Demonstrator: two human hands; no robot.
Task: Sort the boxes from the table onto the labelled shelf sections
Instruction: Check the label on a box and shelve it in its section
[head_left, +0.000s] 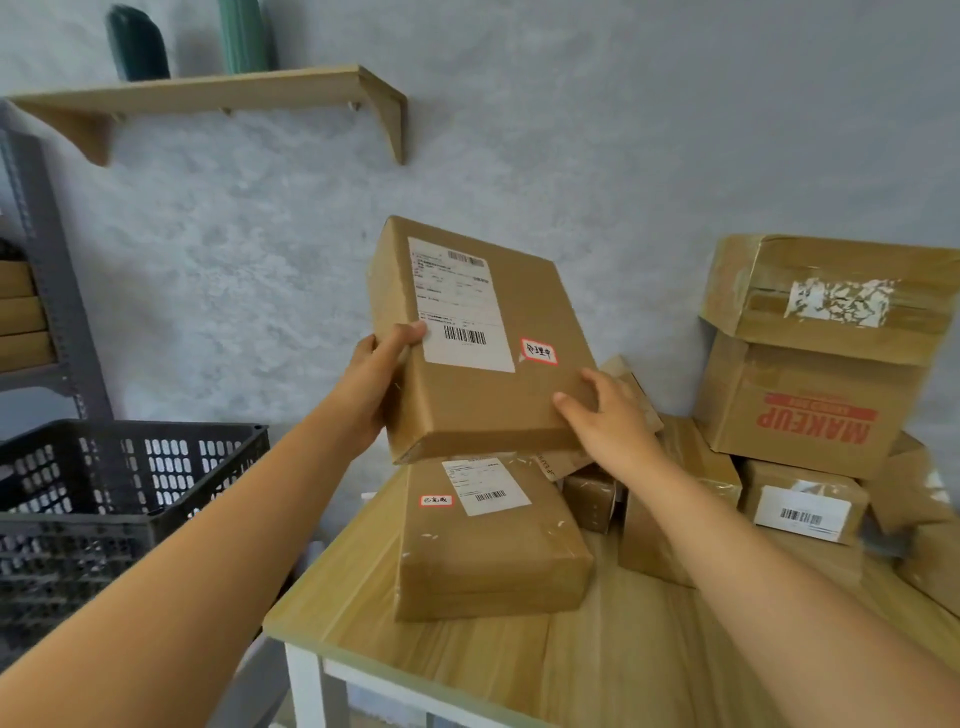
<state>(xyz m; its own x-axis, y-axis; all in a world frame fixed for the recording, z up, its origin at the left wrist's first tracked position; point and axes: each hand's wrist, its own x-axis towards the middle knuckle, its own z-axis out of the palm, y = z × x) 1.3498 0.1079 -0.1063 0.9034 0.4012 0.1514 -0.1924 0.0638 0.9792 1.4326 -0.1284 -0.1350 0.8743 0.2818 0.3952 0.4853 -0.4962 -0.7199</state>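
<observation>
A flat brown box (483, 343) is held up in the air above the bench (467, 660), tilted so its top face with a white shipping label (460, 304) and a small red-bordered sticker (538, 352) faces the camera. The left hand (376, 371) grips its left edge, thumb on the label and fingers wrapped behind. The right hand (608, 415) clasps the lower right corner, thumb on the top face, fingers curled round the side. Directly below, a second flat box (488, 540) with its own label and red-bordered sticker lies on the bench. To the right stand more boxes, among them one printed MAKEUP (810, 410) under a taped carton (831, 291). A dark crate (104, 478) sits left of the bench, a grey rack (47, 260) behind it, and a wooden wall shelf (218, 98) above.
</observation>
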